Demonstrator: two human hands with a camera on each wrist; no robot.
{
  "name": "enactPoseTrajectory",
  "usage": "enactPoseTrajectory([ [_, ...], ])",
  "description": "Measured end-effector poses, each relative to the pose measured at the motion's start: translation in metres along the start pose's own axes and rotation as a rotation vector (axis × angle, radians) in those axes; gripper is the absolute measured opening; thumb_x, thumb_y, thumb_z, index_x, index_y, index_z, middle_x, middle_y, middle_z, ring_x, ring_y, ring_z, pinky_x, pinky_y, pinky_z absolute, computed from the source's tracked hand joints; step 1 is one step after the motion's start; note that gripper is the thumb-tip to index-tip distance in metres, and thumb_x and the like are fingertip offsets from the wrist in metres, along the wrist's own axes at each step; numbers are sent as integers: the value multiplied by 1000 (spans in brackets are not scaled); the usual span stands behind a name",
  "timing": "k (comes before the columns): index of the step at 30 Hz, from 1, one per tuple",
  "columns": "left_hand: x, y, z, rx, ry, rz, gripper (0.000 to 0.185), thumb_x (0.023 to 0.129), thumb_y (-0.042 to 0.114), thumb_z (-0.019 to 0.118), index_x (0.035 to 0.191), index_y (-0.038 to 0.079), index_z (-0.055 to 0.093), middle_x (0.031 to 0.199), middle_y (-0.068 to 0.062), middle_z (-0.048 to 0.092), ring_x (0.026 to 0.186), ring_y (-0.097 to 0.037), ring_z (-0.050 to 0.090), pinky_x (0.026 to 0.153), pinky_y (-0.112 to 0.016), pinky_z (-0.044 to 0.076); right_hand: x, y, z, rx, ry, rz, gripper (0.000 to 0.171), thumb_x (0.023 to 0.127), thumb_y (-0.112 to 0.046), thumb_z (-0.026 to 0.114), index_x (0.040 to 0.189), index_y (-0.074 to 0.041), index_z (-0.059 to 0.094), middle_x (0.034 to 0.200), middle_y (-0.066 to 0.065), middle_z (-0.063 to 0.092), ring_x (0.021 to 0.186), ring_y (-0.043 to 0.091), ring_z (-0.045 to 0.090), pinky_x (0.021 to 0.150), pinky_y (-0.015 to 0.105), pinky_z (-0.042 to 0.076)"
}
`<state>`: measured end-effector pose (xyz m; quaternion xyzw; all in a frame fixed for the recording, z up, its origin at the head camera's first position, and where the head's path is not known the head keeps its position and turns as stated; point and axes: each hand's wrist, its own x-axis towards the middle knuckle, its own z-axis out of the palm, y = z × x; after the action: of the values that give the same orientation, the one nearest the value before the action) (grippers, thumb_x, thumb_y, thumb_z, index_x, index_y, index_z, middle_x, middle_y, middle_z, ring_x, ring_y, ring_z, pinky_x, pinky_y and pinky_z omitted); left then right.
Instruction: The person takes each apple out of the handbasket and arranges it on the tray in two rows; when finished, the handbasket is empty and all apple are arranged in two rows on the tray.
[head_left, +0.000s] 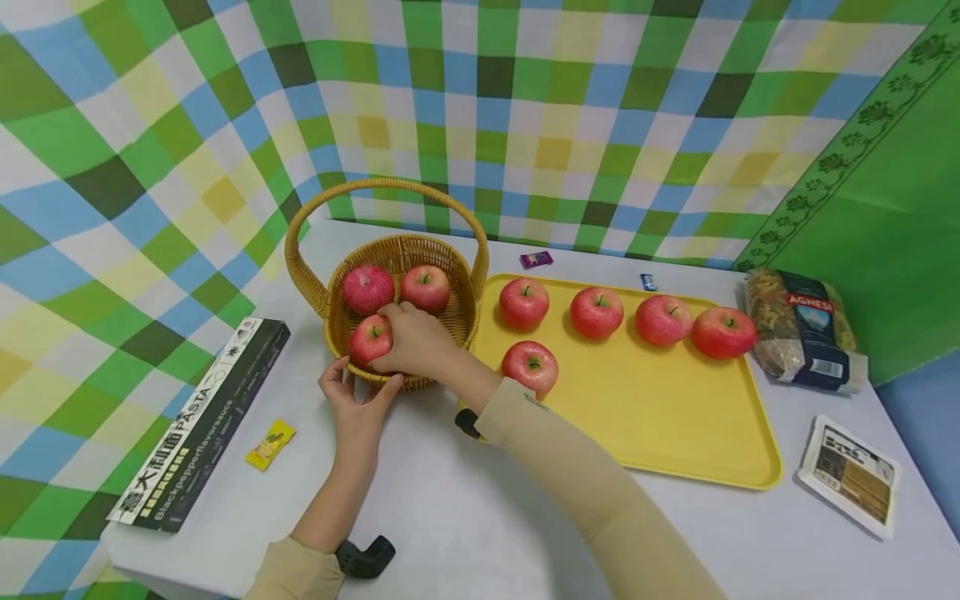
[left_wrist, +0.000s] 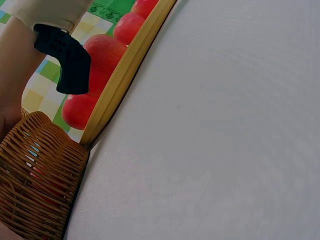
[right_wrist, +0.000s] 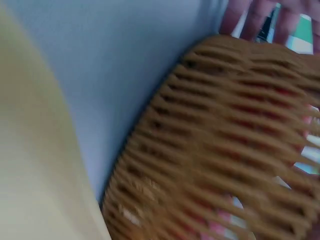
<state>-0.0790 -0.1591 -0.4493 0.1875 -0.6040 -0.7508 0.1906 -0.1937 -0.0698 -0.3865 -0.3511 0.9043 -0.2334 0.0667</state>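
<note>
Checked cloth backdrop [head_left: 525, 108], white table [head_left: 442, 500], right fingers [head_left: 393, 317] gripping apple [head_left: 367, 342], left fingers [head_left: 335, 377] spread against basket [head_left: 408, 247]

The right hand [head_left: 423, 340] hides one side of the front apple [head_left: 367, 340], with some of its own fingertips out of sight. The right sleeve [head_left: 592, 475] covers part of the yellow tray's [head_left: 690, 417] near edge and runs off the bottom. The left-wrist view crops the basket [left_wrist: 50, 145]; the right-wrist one blurs its weave (the red behind is too broken up to count). The purple wrapper's [head_left: 536, 260] print is too small to read.
</note>
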Motion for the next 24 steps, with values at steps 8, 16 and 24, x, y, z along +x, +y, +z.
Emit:
enactPoseTrajectory([
  [8,-2,2,0,10,-2,-3,72,83,8,76,130,20,22,154,2,6,143,-17,14,113,-37,29,-30,15,-45,104,68,33,79,74,-46,77,139,-12,47,130,5,53,108,20,57,89,37,51],
  [16,-4,0,-1,3,-17,-12,80,80,14,80,133,20,21,156,4,3,144,-15,15,112,-35,30,-103,59,-99,210,178,156,80,75,-44,79,141,-15,44,134,5,49,113,21,51,90,42,50],
  [24,-3,0,-1,9,-24,-20,78,79,15,80,131,26,22,156,4,4,143,-18,19,110,-33,33,-177,121,-115,166,239,294,84,75,-43,81,140,-8,42,132,11,49,110,29,52,88,48,52],
])
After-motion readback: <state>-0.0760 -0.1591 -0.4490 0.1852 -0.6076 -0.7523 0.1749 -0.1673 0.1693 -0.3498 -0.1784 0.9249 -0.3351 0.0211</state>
